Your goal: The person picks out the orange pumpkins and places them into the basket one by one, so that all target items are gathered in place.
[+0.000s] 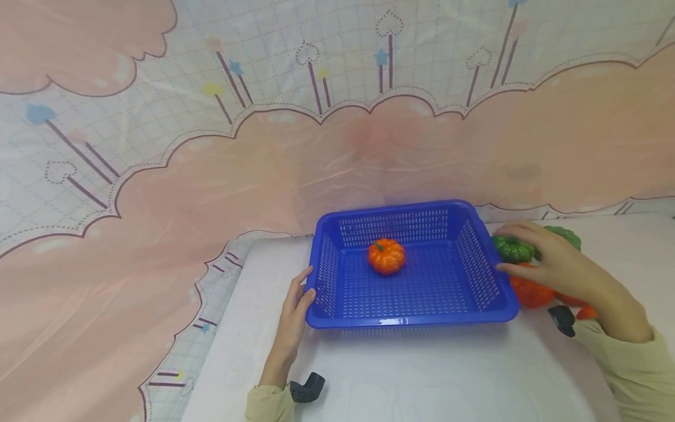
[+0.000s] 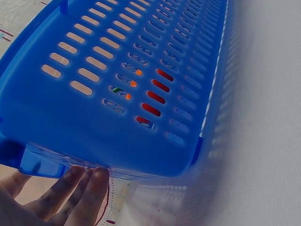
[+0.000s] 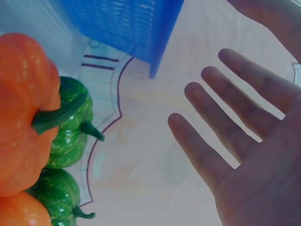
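Steadying the blue plastic basket point(image 1: 411, 320), an orange pumpkin point(image 1: 387, 257) inside, seems the step: the left hand point(image 1: 292, 315), fingers extended, touches its left rim. The right hand point(image 1: 560, 265), fingers spread near a green pumpkin point(image 1: 514, 251), must curl to grip.

Head view, forward-down, farther; wrist views, close, sharing blue basket point(image 1: 422, 281)

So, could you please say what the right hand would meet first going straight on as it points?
Probably the right rim of the blue basket, ahead of the right hand in the head view, though depth is unclear.
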A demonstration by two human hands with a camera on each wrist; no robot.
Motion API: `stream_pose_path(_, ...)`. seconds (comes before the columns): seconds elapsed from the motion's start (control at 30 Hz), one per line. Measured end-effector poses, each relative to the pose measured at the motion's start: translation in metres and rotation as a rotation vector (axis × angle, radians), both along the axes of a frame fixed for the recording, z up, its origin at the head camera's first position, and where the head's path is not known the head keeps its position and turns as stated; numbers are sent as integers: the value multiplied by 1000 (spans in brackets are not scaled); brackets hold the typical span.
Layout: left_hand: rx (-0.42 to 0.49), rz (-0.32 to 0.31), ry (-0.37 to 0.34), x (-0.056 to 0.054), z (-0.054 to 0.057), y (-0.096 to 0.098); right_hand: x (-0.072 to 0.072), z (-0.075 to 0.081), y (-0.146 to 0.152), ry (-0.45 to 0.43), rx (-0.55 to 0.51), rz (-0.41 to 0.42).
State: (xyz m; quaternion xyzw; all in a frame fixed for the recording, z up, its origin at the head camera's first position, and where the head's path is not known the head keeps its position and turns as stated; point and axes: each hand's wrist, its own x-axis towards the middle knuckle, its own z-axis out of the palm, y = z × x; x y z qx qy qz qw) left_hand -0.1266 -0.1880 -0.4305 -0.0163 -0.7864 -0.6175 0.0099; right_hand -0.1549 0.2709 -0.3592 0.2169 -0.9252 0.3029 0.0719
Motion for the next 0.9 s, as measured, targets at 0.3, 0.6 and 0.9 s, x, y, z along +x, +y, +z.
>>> stream_pose_path(0.3, 12, -4, 7, 0, -1, 0, 1, -12, 11, 77, 6, -11)
stream_pose_path(0.6, 9, -3, 11, 0, -2, 0, 2, -22, 22, 108, 10, -12)
stream_pose_path(0.9, 0, 2, 22, 1, -2, 1, 5, -25, 27, -48, 6, -47)
